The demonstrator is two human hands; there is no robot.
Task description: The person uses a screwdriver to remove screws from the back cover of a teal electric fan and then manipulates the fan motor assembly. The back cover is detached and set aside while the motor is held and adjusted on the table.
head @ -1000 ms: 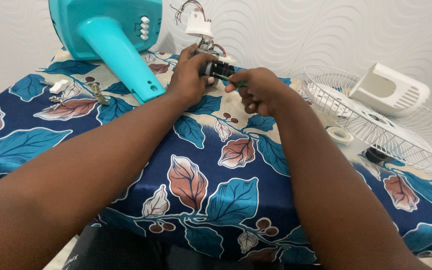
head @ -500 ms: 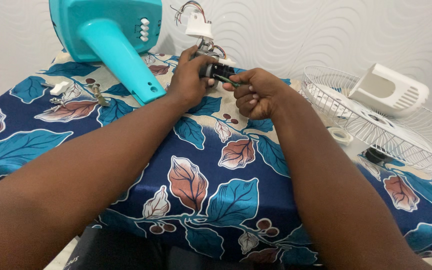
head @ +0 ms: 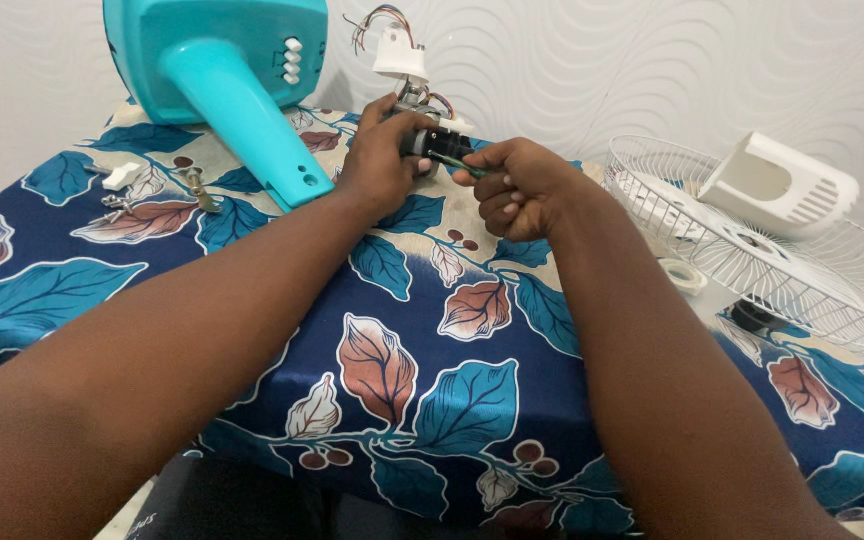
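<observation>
On the left of the leaf-patterned tablecloth (head: 162,290) lie small screws and a white plastic piece (head: 122,176). Beside them the turquoise fan base (head: 222,70) leans over the table. The left hand (head: 380,160) grasps the black fan motor (head: 430,146) with coloured wires (head: 377,20) above it. The right hand (head: 517,188) is clenched around a green screwdriver (head: 462,164) touching the motor. On the right rest a white wire fan guard (head: 802,270) and a white motor cover (head: 777,185).

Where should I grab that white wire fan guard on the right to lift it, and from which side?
Probably the outer rim of the white wire guard, at its near left edge, coming from above beside the right hand. It seems to lie nearly flat on the table, so the rim ring is its exposed, sturdy part. The white plastic cover rests on its far part, so avoid that side.
</observation>
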